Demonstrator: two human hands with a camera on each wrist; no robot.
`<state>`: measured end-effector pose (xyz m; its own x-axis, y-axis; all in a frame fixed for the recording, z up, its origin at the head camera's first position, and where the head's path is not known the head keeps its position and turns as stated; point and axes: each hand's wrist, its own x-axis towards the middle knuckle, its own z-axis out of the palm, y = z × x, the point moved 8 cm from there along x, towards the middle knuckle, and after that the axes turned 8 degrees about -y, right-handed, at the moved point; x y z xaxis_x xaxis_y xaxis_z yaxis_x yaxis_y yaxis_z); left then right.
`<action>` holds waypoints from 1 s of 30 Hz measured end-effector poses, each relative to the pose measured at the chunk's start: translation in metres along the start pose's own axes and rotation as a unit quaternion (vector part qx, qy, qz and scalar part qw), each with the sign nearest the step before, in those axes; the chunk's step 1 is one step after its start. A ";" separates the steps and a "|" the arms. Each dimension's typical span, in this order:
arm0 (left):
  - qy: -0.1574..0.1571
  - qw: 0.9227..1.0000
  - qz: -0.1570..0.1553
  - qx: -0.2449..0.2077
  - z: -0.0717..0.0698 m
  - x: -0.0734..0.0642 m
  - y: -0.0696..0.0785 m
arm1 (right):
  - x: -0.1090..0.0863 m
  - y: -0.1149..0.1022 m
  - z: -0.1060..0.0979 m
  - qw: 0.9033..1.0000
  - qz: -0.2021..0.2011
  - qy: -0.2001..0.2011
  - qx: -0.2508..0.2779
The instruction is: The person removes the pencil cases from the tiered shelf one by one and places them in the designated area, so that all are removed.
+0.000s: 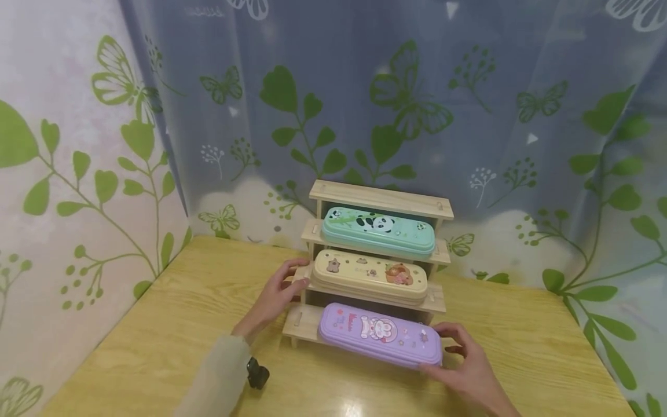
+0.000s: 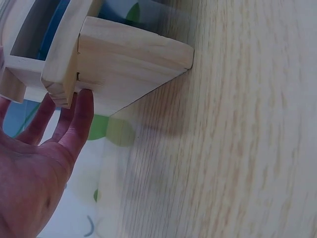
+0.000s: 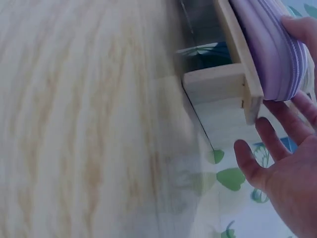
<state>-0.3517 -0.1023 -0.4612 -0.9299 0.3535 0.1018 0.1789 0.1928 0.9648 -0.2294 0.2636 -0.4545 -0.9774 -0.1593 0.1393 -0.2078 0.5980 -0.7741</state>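
A purple zip pencil case (image 1: pixel 359 333) with a bunny picture lies slantwise on the lowest step of a wooden tiered stand (image 1: pixel 383 198), its right end jutting forward. My right hand (image 1: pixel 466 362) holds that right end between thumb and fingers; in the right wrist view the thumb (image 3: pixel 299 29) lies against its zipped side. At the stand's left side, my left hand (image 1: pixel 276 298) touches the end of the middle step with fingers extended. A cream pencil case (image 1: pixel 359 275) sits on the middle step, and a mint-green panda pencil case (image 1: pixel 377 229) on the step above.
The stand is on a wood-grain table (image 1: pixel 156 324), close to a blue curtain (image 1: pixel 333 104) printed with leaves and butterflies. A pale patterned curtain (image 1: pixel 57 191) borders the left. A small black object (image 1: pixel 257 373) is at the left sleeve (image 1: pixel 216 376).
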 end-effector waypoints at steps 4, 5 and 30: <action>-0.002 1.000 0.001 0.003 0.000 0.000 0.000 | -0.002 0.004 -0.006 0.999 -0.003 -0.011 0.051; -0.002 1.000 -0.001 0.002 0.000 0.000 0.000 | -0.003 0.005 -0.008 0.998 -0.004 -0.015 0.064; -0.007 1.000 0.002 -0.002 -0.001 0.000 -0.001 | -0.031 0.043 -0.055 0.955 -0.012 -0.067 0.289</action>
<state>-0.3522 -0.1034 -0.4620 -0.9247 0.3667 0.1018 0.1805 0.1871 0.9656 -0.2107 0.3374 -0.4587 -0.9507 -0.2892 0.1121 -0.1363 0.0649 -0.9885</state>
